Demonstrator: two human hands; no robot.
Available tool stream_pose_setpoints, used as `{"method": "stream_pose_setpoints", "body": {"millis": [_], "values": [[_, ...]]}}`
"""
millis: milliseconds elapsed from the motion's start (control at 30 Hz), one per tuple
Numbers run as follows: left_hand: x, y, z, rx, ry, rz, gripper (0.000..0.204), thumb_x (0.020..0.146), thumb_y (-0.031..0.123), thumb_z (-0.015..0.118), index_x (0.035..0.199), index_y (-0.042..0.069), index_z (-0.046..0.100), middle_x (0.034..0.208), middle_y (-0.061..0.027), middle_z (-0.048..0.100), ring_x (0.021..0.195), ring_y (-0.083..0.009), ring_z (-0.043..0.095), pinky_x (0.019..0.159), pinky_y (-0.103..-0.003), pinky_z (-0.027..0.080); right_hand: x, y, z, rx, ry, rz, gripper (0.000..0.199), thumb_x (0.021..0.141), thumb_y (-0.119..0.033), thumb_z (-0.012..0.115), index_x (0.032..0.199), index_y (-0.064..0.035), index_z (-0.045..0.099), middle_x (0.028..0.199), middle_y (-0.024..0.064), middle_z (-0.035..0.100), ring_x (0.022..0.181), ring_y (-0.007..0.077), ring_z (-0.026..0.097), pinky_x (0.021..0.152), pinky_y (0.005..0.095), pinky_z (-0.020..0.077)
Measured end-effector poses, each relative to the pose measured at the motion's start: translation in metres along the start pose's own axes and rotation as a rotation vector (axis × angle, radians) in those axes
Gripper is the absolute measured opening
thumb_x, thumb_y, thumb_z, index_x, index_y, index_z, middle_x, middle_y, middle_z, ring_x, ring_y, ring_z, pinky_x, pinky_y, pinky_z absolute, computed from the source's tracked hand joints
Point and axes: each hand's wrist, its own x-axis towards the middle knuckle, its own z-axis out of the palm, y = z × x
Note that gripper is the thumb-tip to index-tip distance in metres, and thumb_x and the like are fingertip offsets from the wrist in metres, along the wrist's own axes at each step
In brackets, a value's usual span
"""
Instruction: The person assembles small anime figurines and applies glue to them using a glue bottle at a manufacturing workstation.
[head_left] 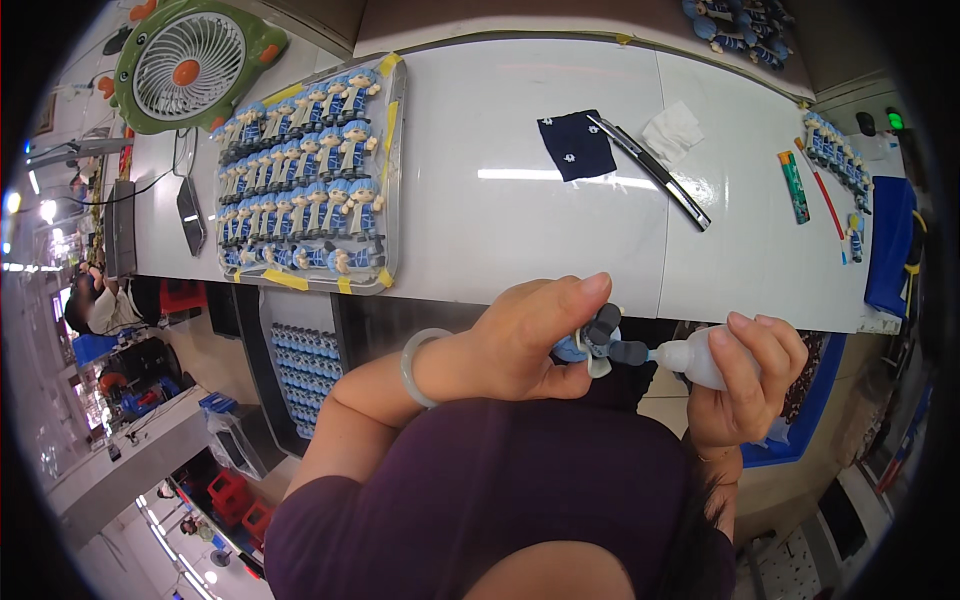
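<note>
My left hand [505, 345] is closed around a small figurine [630, 352] with blue and dark grey parts, held just off the table's near edge. The figurine lies tipped over, its dark grey feet toward my right. A small white squeeze bottle [706, 358] is gripped in the fingers of my right hand [755, 385]. Its narrow nozzle points left and meets, or nearly meets, one dark grey foot; whether they touch I cannot tell. My left fingers hide much of the figurine's body.
A clear tray [396, 180] of several blue-haired figurines sits on the white table, left, beside a green fan [188, 68]. Farther off lie a dark cloth [577, 146], a utility knife [655, 175], a white tissue [673, 132], a green tube [793, 187] and a red-handled brush [822, 195].
</note>
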Motion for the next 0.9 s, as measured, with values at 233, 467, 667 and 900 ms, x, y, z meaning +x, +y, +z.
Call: {"method": "stream_pose_setpoints", "body": {"millis": [233, 467, 667, 900], "values": [[-0.0013, 0.0017, -0.0004, 0.035, -0.012, -0.015, 0.087, 0.062, -0.007, 0.059, 0.133, 0.002, 0.010, 0.084, -0.0140, 0.052, 0.066, -0.0203, 0.053, 0.060, -0.029, 0.044, -0.0010, -0.0010, -0.0024, -0.024, 0.003, -0.009, 0.033, 0.063, -0.002, 0.066, 0.091, -0.0188, 0.063, 0.098, -0.0010, 0.055, 0.092, 0.0216, 0.046, 0.073, 0.0293, 0.0398], [-0.0020, 0.0020, -0.0010, 0.013, -0.019, -0.023, 0.086, 0.062, -0.006, 0.060, 0.133, 0.002, 0.012, 0.085, -0.0140, 0.053, 0.067, -0.0208, 0.053, 0.061, -0.030, 0.044, -0.0005, -0.0021, -0.0032, -0.038, 0.008, -0.020, 0.034, 0.061, -0.002, 0.065, 0.091, -0.0190, 0.063, 0.098, -0.0010, 0.055, 0.091, 0.0213, 0.046, 0.073, 0.0291, 0.0398], [-0.0011, 0.0020, -0.0005, 0.046, -0.023, -0.016, 0.086, 0.062, -0.006, 0.060, 0.133, 0.001, 0.012, 0.087, -0.0149, 0.054, 0.068, -0.0209, 0.053, 0.062, -0.030, 0.044, -0.0013, -0.0013, -0.0045, -0.035, -0.013, -0.018, 0.035, 0.061, -0.003, 0.064, 0.092, -0.0188, 0.064, 0.099, -0.0009, 0.055, 0.092, 0.0211, 0.046, 0.074, 0.0291, 0.0391], [0.0004, 0.0018, -0.0004, 0.042, -0.027, -0.017, 0.086, 0.062, -0.006, 0.059, 0.133, 0.002, 0.011, 0.085, -0.0134, 0.053, 0.067, -0.0202, 0.053, 0.061, -0.029, 0.044, -0.0022, 0.0000, -0.0081, -0.039, -0.051, -0.027, 0.034, 0.063, -0.004, 0.062, 0.093, -0.0198, 0.063, 0.100, -0.0023, 0.055, 0.094, 0.0204, 0.044, 0.074, 0.0296, 0.0374]]}}
